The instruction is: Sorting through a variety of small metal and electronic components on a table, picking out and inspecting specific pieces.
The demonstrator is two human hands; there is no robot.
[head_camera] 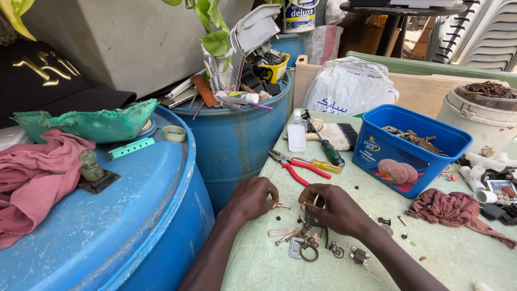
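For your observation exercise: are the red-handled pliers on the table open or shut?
Open: the red-handled pliers lie flat, their two handles spread apart in a V.

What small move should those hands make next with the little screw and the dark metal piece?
Probably bring the small screw in the left hand across to the dark metal piece under the right hand; the two sit slightly apart on the pale green tabletop.

Daylight falls on a pale green table (pixel 301 178) beside blue drums (pixel 134 215), a grey wall (pixel 134 37) behind
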